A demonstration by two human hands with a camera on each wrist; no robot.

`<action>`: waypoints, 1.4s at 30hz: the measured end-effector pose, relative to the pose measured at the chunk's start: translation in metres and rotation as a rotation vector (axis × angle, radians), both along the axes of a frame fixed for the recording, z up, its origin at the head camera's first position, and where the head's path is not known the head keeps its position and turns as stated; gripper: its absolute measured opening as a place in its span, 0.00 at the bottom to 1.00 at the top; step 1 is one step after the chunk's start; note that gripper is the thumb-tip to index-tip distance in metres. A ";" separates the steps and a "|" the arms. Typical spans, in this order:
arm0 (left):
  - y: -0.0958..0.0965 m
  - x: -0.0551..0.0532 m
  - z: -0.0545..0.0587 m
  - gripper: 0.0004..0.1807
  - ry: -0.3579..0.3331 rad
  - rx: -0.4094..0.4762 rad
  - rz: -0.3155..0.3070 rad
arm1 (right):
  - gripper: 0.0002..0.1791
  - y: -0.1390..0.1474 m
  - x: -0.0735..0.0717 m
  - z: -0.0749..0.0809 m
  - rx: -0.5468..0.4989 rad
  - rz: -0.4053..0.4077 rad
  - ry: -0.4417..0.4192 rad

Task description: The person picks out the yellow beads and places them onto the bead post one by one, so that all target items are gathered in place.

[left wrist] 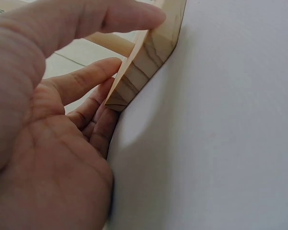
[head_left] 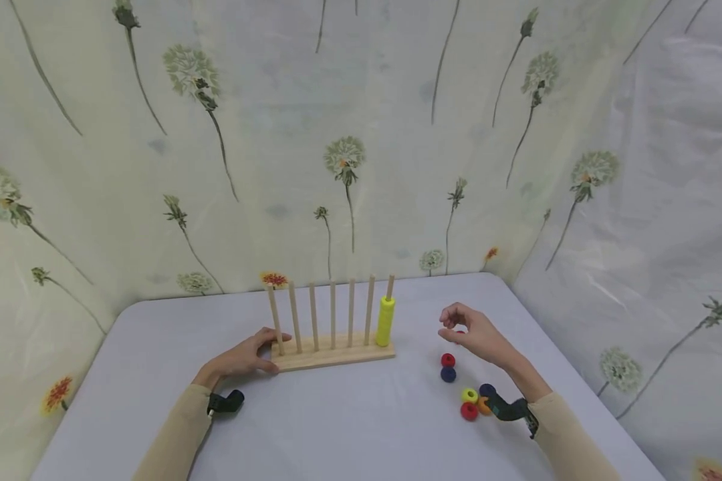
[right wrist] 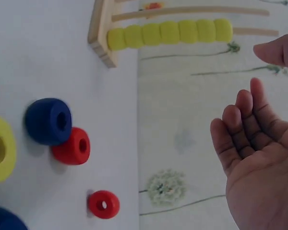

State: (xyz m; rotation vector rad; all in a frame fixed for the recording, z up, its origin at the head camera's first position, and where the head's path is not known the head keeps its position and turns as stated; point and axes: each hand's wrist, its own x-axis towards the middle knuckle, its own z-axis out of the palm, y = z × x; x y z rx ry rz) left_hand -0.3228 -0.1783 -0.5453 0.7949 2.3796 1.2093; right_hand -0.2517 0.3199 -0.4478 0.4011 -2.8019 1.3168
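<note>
A wooden peg stand (head_left: 337,359) with a row of upright pegs stands on the table. Several yellow beads (head_left: 385,322) are stacked on its rightmost peg, whose tip shows above them. My left hand (head_left: 241,357) grips the stand's left end, thumb at the front and fingers behind; the left wrist view shows the base's end grain (left wrist: 137,72) between them. To the right of the stand, my right hand (head_left: 480,336) is raised over the table. Its fingers are loosely bent, and the right wrist view shows nothing between thumb and fingertips. A red bead (right wrist: 104,204) lies below this hand, mostly hidden in the head view.
A red bead (head_left: 448,360) and a blue bead (head_left: 448,374) lie touching, right of the stand. Nearer me is a cluster with a yellow bead (head_left: 469,395), another red bead (head_left: 469,411), an orange bead (head_left: 484,406) and another blue bead (head_left: 487,390), beside the right wrist camera (head_left: 508,408).
</note>
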 end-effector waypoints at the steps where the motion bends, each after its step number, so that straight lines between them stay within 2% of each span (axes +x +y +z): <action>1: 0.000 0.000 0.000 0.37 -0.003 0.000 0.002 | 0.14 0.004 0.004 -0.003 0.005 0.005 -0.013; 7: 0.000 0.002 0.002 0.37 -0.023 0.009 0.014 | 0.15 0.027 0.021 -0.020 0.041 0.041 -0.069; 14: 0.002 0.004 0.003 0.37 -0.019 0.002 0.017 | 0.16 0.054 0.037 -0.047 0.091 0.077 -0.182; 20: 0.001 0.003 0.001 0.36 -0.020 0.007 0.021 | 0.18 0.065 0.047 -0.065 0.091 0.111 -0.285; 24: 0.002 0.003 0.001 0.36 -0.024 0.002 0.032 | 0.21 0.066 0.050 -0.075 0.119 0.116 -0.303; 31: 0.002 0.004 0.001 0.37 -0.008 0.004 0.017 | 0.22 0.063 0.054 -0.079 0.150 0.087 -0.297; 37: 0.001 0.004 0.004 0.36 0.003 0.004 0.016 | 0.19 0.060 0.050 -0.083 0.143 0.100 -0.272; 42: 0.001 0.005 0.004 0.37 -0.003 0.002 0.007 | 0.17 0.059 0.048 -0.081 0.140 0.110 -0.286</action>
